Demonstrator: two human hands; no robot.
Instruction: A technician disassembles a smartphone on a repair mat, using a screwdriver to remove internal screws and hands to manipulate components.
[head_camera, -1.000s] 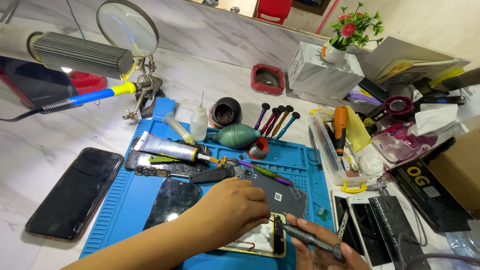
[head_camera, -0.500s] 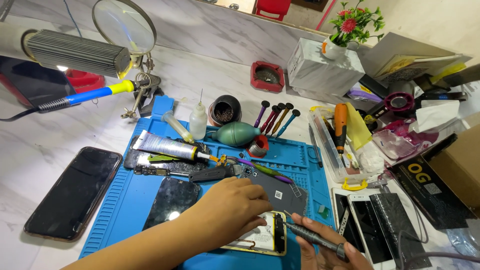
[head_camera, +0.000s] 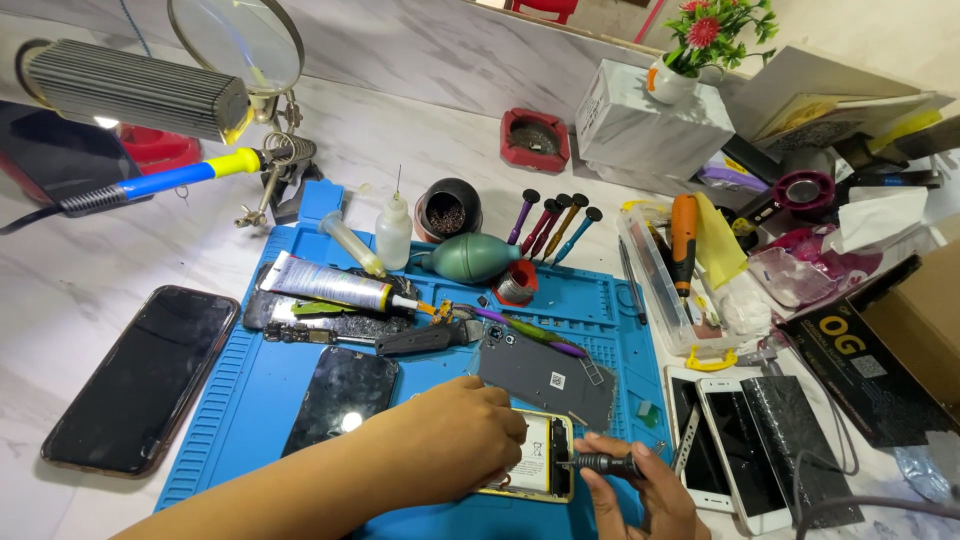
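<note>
Blue repair mat (head_camera: 250, 400): fills the centre and lower left of the frame on a pale marble table (head_camera: 60, 300); the work sits at its lower middle edge. Keep the job on the mat, so that small parts do not roll onto the stone.

Dark phone (head_camera: 140, 378): lies face up at lower left, off the mat, apart from both hands.

Grey back panel (head_camera: 545, 375): lies flat at centre, just above the opened phone.

Left hand (head_camera: 455, 440): lower centre, palm down, fingers curled over the left part of the opened phone and pressing it to the mat. A steady downward hold seems right here, to stop the frame sliding under the tool.

Opened phone (head_camera: 535, 455): lower centre, yellow-edged, its inside facing up, half hidden by the left hand.

Right hand (head_camera: 635, 490): bottom edge, right of centre, fingers pinching the handle of a small screwdriver.

Small screwdriver (head_camera: 600, 463): lies nearly level, tip pointing left at the right edge of the opened phone. By my reading, the tip should seat squarely before turning; light pressure guards against slipping.

Glue tube (head_camera: 330, 283): centre left, lying aslant, untouched.
</note>
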